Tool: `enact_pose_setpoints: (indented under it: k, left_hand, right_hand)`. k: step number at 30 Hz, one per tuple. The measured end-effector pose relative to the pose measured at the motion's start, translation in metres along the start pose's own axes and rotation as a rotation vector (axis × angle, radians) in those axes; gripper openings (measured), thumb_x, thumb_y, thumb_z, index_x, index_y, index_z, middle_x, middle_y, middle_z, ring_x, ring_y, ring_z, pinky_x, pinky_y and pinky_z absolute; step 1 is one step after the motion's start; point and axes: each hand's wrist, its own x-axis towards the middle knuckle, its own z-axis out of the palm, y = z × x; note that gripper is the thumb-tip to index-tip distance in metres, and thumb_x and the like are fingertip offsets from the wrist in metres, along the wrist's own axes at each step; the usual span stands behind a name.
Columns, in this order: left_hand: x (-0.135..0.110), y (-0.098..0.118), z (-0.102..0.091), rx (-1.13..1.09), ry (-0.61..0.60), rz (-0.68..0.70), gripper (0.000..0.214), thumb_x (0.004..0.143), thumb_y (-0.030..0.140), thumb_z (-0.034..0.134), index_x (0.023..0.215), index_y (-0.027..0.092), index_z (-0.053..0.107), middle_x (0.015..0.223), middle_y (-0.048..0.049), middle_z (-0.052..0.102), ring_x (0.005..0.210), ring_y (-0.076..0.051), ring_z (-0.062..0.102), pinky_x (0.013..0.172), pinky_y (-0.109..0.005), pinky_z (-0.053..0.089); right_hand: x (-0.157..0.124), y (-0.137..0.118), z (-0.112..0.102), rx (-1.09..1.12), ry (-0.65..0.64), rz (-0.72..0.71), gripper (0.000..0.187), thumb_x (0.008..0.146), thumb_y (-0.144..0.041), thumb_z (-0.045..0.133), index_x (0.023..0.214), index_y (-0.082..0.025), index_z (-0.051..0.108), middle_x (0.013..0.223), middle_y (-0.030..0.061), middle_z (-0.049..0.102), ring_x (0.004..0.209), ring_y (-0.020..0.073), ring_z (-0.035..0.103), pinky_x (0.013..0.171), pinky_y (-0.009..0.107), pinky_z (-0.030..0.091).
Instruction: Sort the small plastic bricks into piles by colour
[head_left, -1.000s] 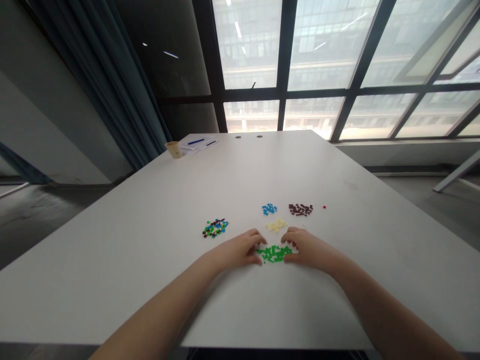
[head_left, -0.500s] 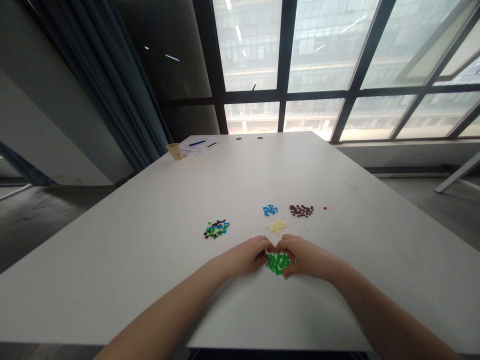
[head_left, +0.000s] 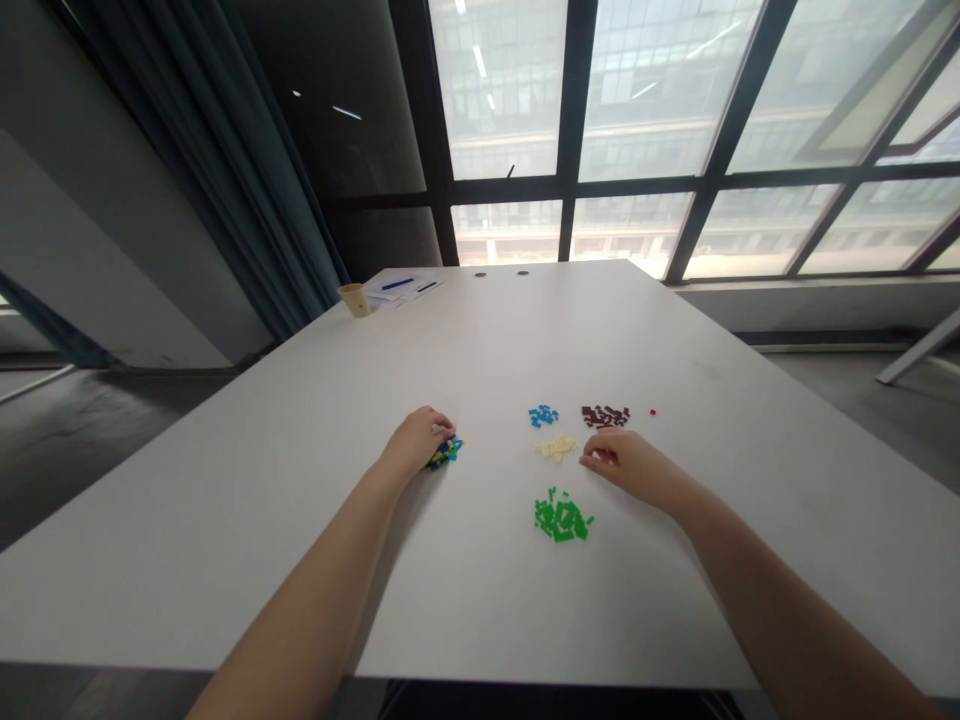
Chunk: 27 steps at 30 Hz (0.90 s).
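My left hand [head_left: 417,440] reaches over a small pile of mixed coloured plastic pieces [head_left: 450,452], its fingers curled down onto the pile's far left side. The fingertips hide part of the pile, and whatever they pinch cannot be made out. My right hand [head_left: 628,464] rests low over the table with bent fingers, thumb and forefinger slightly apart. Nothing shows between them. Just left of its fingertips lie pale yellow pieces [head_left: 556,449]. Beyond its knuckles is a pile of dark brown pieces [head_left: 604,415]. Nearer to me, green pieces [head_left: 562,518] lie spread between my forearms.
Blue pieces [head_left: 543,415] lie behind the yellow ones. One red piece [head_left: 652,412] sits alone to the right of the brown pile. At the far left of the white table [head_left: 480,350] stand a paper cup [head_left: 355,301] and papers with a blue pen [head_left: 397,284].
Both hands have left the green pieces, which now show fully. My left hand moved left and away to the mixed pile; my right hand moved right and forward beside the yellow pieces.
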Motion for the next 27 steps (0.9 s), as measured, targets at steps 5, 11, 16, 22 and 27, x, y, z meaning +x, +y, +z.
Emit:
enact_pose_setpoints:
  k: [5,11,16,22,27]
  left_hand:
    - [-0.003,0.009,0.008,0.044,0.018,0.001,0.015,0.070,0.024,0.050,0.071,0.017,0.064,0.082,-0.0078,0.063,0.075,-0.018,0.057,0.070,-0.027,0.042]
    - [-0.006,0.019,0.008,0.085,0.086,0.051,0.017,0.075,0.018,0.042,0.068,0.016,0.057,0.073,-0.0071,0.061,0.072,-0.018,0.056,0.069,-0.029,0.042]
    - [-0.009,0.043,0.006,-0.050,0.191,0.139,0.022,0.082,0.020,0.033,0.077,0.016,0.054,0.076,-0.0067,0.060,0.073,-0.017,0.056,0.070,-0.030,0.044]
    - [-0.032,0.083,0.010,-0.438,0.192,0.332,0.014,0.081,0.029,0.046,0.090,0.020,0.051,0.086,-0.0028,0.066,0.079,-0.013,0.062,0.073,-0.026,0.047]
    - [-0.045,0.095,0.020,-0.549,0.177,0.460,0.018,0.078,0.035,0.052,0.089,0.021,0.048,0.083,-0.0020,0.069,0.076,-0.013,0.064,0.069,-0.025,0.049]
  right_hand:
    - [0.002,0.001,0.002,-0.014,-0.001,-0.003,0.025,0.078,-0.034,0.046,0.071,-0.017,0.063,0.065,0.0025,0.055,0.060,0.0124,0.047,0.057,0.024,0.035]
    - [0.003,0.002,0.001,-0.033,0.001,0.016,0.026,0.078,-0.034,0.046,0.071,-0.017,0.063,0.064,0.0027,0.056,0.060,0.0125,0.047,0.057,0.024,0.035]
    - [0.003,0.001,0.003,-0.013,0.016,-0.009,0.025,0.079,-0.033,0.046,0.072,-0.017,0.063,0.065,0.0023,0.056,0.060,0.0120,0.047,0.057,0.023,0.034]
    - [0.004,-0.013,0.010,0.002,0.061,-0.092,0.022,0.080,-0.028,0.046,0.071,-0.016,0.062,0.063,0.0013,0.054,0.059,0.0109,0.046,0.058,0.023,0.034]
    - [0.002,-0.028,0.015,0.064,0.106,-0.190,0.021,0.081,-0.026,0.045,0.069,-0.017,0.060,0.064,0.0011,0.053,0.059,0.0104,0.046,0.058,0.023,0.035]
